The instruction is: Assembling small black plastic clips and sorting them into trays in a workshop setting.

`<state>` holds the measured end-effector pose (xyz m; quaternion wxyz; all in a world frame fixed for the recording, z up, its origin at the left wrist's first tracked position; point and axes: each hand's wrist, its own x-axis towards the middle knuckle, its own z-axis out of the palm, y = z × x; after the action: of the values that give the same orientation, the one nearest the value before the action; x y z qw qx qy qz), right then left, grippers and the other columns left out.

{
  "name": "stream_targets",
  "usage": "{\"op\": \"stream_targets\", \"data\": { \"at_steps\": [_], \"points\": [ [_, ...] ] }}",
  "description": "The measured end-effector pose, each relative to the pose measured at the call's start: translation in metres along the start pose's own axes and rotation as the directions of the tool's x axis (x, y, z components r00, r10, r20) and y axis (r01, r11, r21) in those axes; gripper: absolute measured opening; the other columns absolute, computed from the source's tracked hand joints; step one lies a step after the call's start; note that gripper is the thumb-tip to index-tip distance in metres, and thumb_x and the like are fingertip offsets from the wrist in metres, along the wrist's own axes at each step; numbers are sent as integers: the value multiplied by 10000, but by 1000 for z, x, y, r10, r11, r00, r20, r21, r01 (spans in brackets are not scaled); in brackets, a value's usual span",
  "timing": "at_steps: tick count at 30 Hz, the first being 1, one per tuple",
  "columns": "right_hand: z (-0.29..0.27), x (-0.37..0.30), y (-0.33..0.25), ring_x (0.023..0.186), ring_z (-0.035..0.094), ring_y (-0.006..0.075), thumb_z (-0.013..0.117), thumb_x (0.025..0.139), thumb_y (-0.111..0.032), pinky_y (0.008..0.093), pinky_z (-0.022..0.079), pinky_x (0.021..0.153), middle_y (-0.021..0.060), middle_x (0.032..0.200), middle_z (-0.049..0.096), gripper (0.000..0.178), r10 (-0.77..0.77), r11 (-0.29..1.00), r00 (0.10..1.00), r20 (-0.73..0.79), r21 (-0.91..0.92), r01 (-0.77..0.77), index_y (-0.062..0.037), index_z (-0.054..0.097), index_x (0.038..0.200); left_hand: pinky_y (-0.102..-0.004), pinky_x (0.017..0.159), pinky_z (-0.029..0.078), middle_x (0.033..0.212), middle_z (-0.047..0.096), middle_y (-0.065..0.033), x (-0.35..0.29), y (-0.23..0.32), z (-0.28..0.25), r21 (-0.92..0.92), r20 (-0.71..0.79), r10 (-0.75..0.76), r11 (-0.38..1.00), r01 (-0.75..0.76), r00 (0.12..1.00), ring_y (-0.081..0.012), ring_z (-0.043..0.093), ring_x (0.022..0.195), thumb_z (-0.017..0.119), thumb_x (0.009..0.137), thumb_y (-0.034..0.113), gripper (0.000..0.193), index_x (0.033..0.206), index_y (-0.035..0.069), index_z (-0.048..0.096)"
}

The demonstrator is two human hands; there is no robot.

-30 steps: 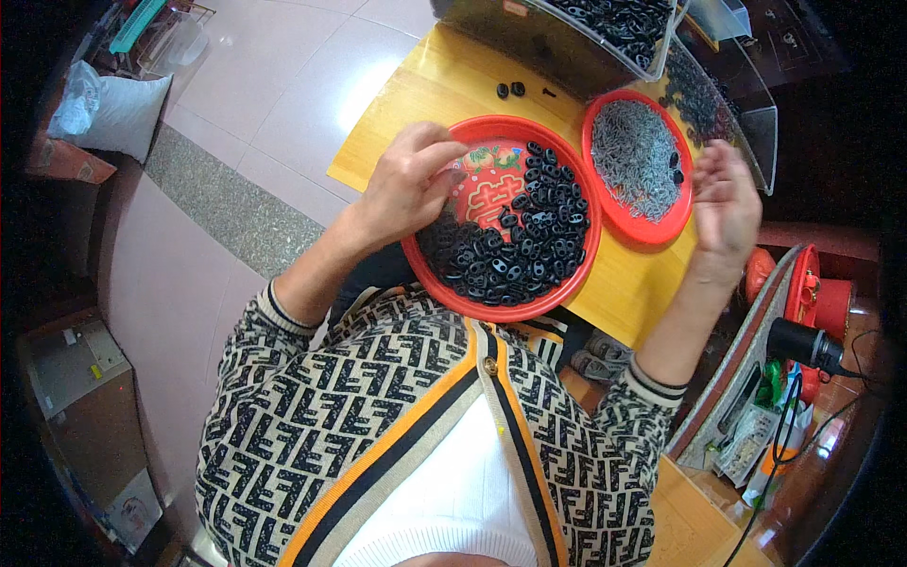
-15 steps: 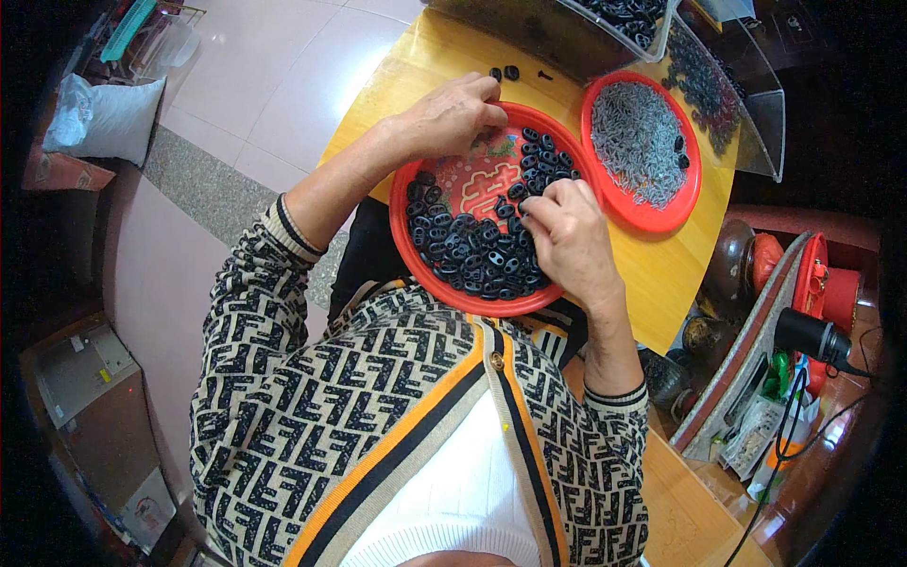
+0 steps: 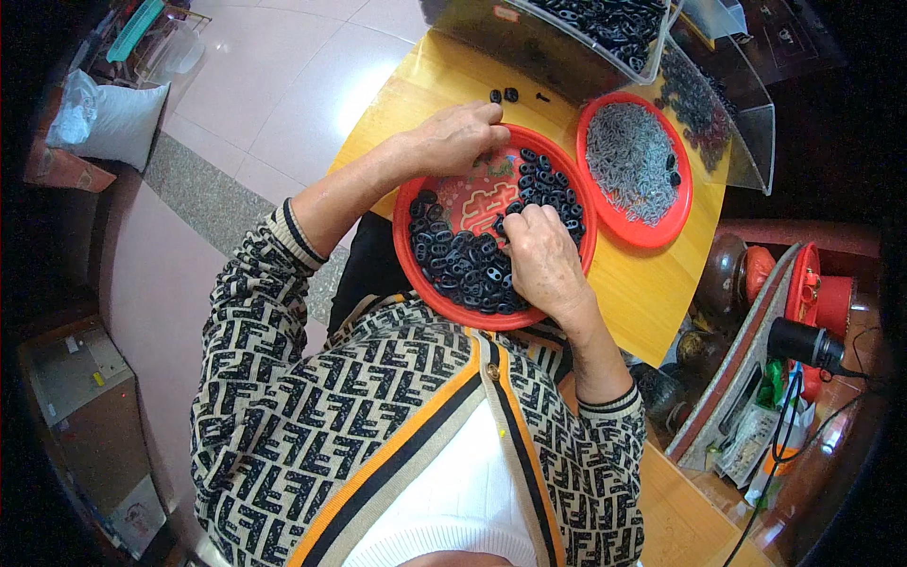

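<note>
A round red tray (image 3: 402, 236) with a printed bottom holds many small black oval pieces (image 3: 463, 265), each with two holes. They lie in a heap along its near side and a looser group at its right. My left hand (image 3: 461, 137) is closed at the tray's far left rim, fingers bent over the edge; its fingertips are partly hidden. Over the middle right of the tray, my right hand (image 3: 543, 253) is pinched, its thumb and fingers at a black piece (image 3: 503, 225) beside the heap. The hand itself covers part of the pieces.
Right of the tray stands a second red tray (image 3: 659, 233) full of small grey pieces, with two black ones at its side. Two black pieces (image 3: 504, 95) and a small screw-like part (image 3: 542, 97) lie on the yellow table (image 3: 652, 293). Behind stands a clear bin (image 3: 567, 57) of black parts.
The whole view has shifted slightly, so the trays and table sit lower. My right hand has moved left across the tray, towards its middle. My left hand stays at the rim.
</note>
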<state>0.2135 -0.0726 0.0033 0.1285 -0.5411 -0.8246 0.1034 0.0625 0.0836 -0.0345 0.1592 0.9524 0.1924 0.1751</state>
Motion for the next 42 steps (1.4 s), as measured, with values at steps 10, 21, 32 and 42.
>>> {"op": "stream_targets", "data": {
  "at_steps": [10,21,32,42],
  "points": [
    [-11,-8,-3,708,516,315,591,684,0,377,425,642,168,742,506,110,206,825,973,-101,553,-117,8,506,753,-362,730,407,893,468,-132,-8,20,-20,75,-335,145,989,-128,931,-303,466,866,596,630,31,182,775,10,489],
    [-6,-8,-1,634,517,68,590,809,-90,190,420,579,-2,713,582,119,507,78,851,135,976,-202,3,624,875,-217,622,455,753,545,-11,-51,95,-11,-982,32,-609,130,140,793,-73,521,675,526,796,-15,61,854,-11,546],
    [1,0,-22,632,554,72,562,820,-66,179,452,556,43,763,602,114,523,-68,839,147,989,-131,15,597,893,-215,633,469,790,579,-42,-55,106,2,-969,148,-590,-247,-3,794,-103,562,690,552,781,-25,131,911,-14,566],
    [-13,0,-35,608,529,41,561,801,-24,169,443,531,10,732,588,102,614,175,785,83,956,-238,6,597,891,-220,671,474,819,566,-46,-56,107,-1,-957,104,-573,-279,-74,813,-99,558,735,553,770,-36,240,1006,-28,511]
  ]
}}
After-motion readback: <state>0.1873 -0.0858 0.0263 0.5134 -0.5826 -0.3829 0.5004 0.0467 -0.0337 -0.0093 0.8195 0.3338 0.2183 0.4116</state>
